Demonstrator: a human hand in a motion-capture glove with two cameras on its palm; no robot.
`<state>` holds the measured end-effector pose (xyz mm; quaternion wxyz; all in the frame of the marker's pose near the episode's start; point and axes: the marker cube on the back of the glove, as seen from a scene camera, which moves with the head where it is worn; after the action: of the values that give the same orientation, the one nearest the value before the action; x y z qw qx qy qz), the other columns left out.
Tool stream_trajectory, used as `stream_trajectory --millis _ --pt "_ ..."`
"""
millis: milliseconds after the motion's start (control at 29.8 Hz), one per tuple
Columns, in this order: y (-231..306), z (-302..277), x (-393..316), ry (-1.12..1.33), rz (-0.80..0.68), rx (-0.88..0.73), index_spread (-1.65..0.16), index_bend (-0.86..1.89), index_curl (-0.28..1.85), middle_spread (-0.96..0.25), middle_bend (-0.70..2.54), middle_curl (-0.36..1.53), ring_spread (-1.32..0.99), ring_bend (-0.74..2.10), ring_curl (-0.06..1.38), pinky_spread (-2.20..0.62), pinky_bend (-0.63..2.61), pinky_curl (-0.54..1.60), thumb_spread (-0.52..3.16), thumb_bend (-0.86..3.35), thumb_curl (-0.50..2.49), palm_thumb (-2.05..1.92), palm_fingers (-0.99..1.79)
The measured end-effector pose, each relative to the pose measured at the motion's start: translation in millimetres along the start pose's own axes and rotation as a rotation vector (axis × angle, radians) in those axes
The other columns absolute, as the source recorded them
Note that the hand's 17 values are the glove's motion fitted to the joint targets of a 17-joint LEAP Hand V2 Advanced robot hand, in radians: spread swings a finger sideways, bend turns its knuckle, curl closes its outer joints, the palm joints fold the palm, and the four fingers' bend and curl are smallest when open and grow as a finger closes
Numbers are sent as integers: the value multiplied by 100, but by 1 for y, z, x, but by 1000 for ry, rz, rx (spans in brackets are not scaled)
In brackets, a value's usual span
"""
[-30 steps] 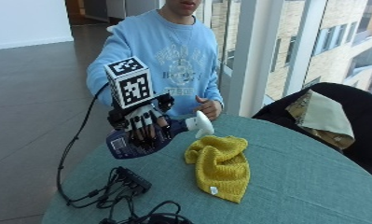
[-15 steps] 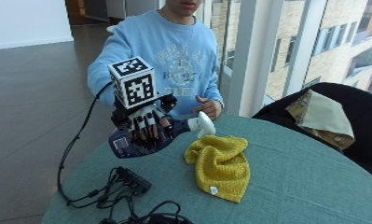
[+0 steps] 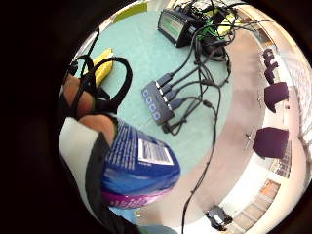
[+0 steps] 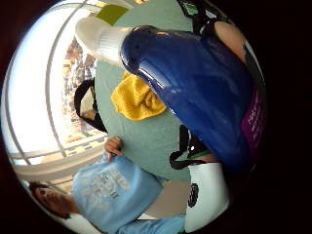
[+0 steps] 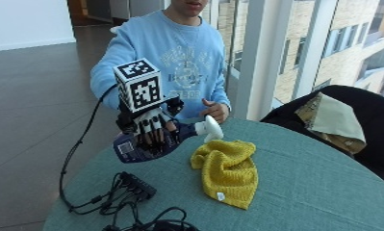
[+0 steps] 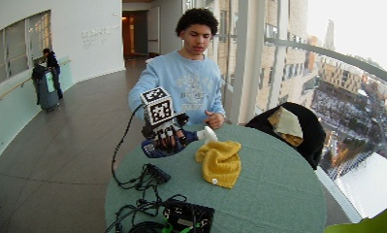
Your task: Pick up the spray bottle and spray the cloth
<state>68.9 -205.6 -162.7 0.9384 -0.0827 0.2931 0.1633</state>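
Note:
My gloved right hand [image 5: 154, 132] grips a blue spray bottle [image 5: 135, 149] lying sideways, lifted a little above the round green table [image 5: 319, 192]. Its white nozzle [image 5: 209, 129] points at the yellow cloth [image 5: 228, 171], which lies crumpled on the table just beside it. In the thumb side palm view the blue bottle [image 4: 204, 92] fills much of the picture, with the white nozzle [image 4: 97, 36] over the cloth [image 4: 136, 100]. The little finger side palm view shows the bottle's base and label [image 3: 141, 165] against the palm. The person's bare left hand [image 5: 215, 110] rests at the table's far edge.
A black USB hub [image 5: 137, 185] with cables lies on the table near the front left, with a black device [image 6: 190, 216] beyond it. A dark chair holding a bag and beige cloth [image 5: 332, 120] stands at the right, beside the window.
The hand and bottle have shifted slightly towards the cloth, nozzle nearer its top edge. The cloth has not moved.

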Motion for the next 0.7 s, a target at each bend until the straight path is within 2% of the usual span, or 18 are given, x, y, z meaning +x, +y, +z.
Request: stream_trajectory --millis 705 --pt "0 0 -7 2 -14 10 -34 4 11 -10 32 44 -8 61 39 -4 47 38 87 -3 55 88 105"
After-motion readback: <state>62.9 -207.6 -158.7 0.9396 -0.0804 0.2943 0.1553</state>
